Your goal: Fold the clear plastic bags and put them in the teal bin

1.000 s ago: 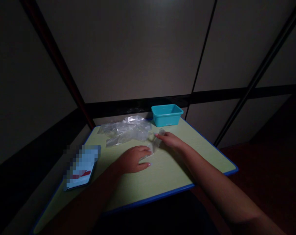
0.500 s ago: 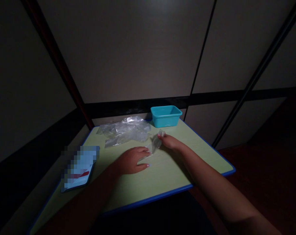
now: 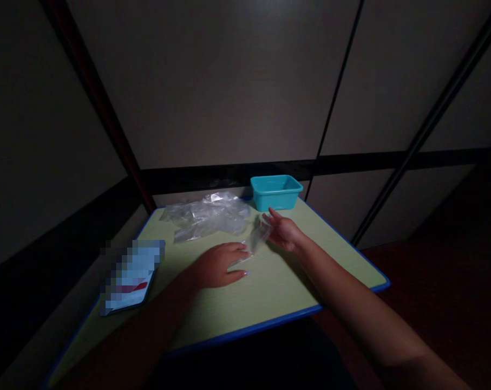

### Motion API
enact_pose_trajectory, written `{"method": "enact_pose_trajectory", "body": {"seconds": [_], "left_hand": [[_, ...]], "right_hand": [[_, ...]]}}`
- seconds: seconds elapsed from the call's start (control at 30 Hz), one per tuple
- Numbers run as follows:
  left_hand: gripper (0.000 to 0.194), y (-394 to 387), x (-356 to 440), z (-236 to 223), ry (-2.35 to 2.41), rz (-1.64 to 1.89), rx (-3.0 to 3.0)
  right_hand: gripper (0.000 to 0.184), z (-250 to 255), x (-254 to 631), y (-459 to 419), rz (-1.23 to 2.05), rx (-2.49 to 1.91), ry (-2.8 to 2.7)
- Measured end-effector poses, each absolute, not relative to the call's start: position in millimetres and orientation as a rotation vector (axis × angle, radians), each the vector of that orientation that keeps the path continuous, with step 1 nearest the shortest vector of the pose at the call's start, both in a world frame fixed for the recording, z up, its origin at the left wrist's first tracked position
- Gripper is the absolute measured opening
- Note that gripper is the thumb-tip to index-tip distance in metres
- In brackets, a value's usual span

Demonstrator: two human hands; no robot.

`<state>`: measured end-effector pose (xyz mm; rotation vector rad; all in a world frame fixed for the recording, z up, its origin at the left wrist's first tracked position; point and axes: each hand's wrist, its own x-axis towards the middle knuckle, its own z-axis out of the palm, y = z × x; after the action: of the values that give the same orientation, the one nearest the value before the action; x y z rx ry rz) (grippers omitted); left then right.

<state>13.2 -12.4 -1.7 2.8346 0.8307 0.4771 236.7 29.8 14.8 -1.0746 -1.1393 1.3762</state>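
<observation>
Right grip just opened beside a thin clear plastic strip

Fingers now spread apart, just off the crinkled strip, which lies on the pale-green, blue-edged counter. Its lower end touches the curved left grip; cannot tell if clamped. Beyond: a crumpled transparent plastic film, glossy and creased, and a teal rectangular plastic tub.

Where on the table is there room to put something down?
There's bare green tabletop at the right corner, beyond your right hand and below the teal tub. There's more along the front blue edge, below your left hand. It's crowded along the back, by the crumpled clear plastic, and between your hands.
</observation>
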Motion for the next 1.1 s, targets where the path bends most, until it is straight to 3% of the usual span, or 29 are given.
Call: {"method": "enact_pose_trajectory", "body": {"seconds": [0.07, 0.23, 0.4, 0.7, 0.9, 1.1], "left_hand": [[0.049, -12, 13, -3, 0.829, 0.486, 2.831], [0.048, -13, 13, -2, 0.851, 0.467, 2.811], [0.046, -13, 13, 0, 0.863, 0.464, 2.804], [0.043, -12, 14, -1, 0.850, 0.482, 2.809], [0.037, -12, 14, -1, 0.843, 0.572, 2.772], [0.032, -9, 14, -1, 0.917, 0.658, 2.786]], "right_hand": [[0.045, 23, 234, 23, 1.523, -0.941, -0.839], [0.052, 32, 232, 15, 1.566, -0.826, -0.764], [0.064, 22, 235, 23, 1.544, -0.995, -0.736], [0.043, 21, 236, 27, 1.518, -0.923, -0.825], [0.047, 22, 237, 26, 1.483, -0.946, -0.888], [0.048, 16, 251, 39, 1.336, -1.290, -0.939]]}}
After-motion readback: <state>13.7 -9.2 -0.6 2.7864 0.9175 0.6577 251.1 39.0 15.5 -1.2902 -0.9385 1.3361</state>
